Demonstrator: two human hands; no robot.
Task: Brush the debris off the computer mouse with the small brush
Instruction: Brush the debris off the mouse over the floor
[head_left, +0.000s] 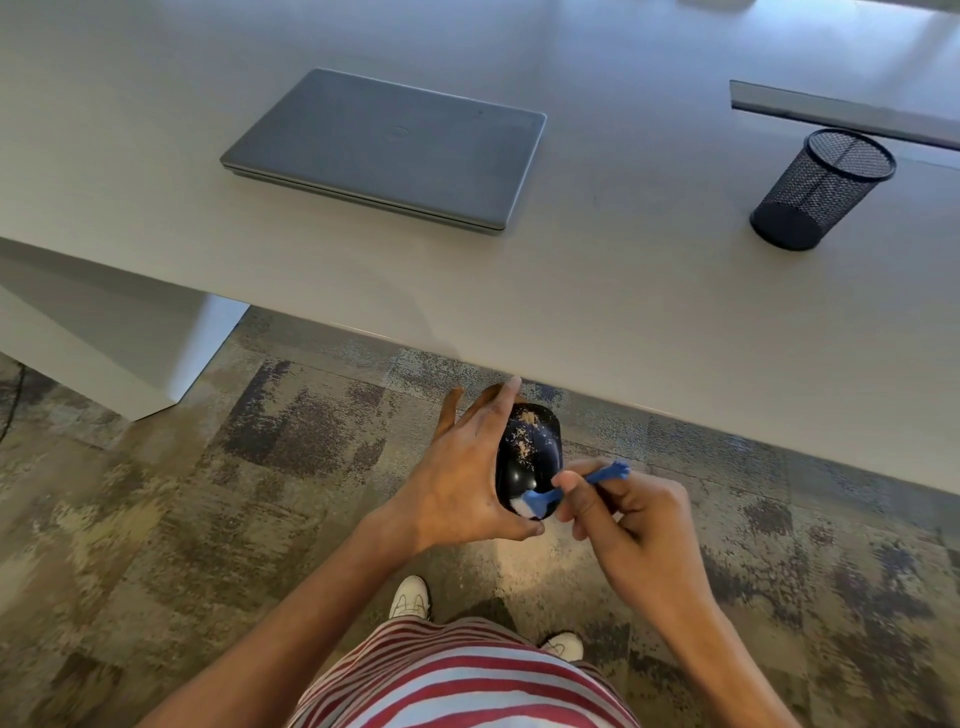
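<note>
A person in a red-striped shirt (457, 675) stands over patterned carpet (208, 493), the left hand (457, 483) gripping a black computer mouse (530, 457) flecked with pale debris (524, 449), the right hand (631, 525) pinching a small blue brush (566, 491) against its near end; on the grey bench (623, 312) beyond lie a closed laptop (387, 148) and a mesh pen cup (823, 195), well apart

Soft daylight, slight blur, wide-angle bending

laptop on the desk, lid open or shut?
Shut. The laptop lies flat on the desk, lid down on its base, logo facing up, no screen or keys showing.
</note>
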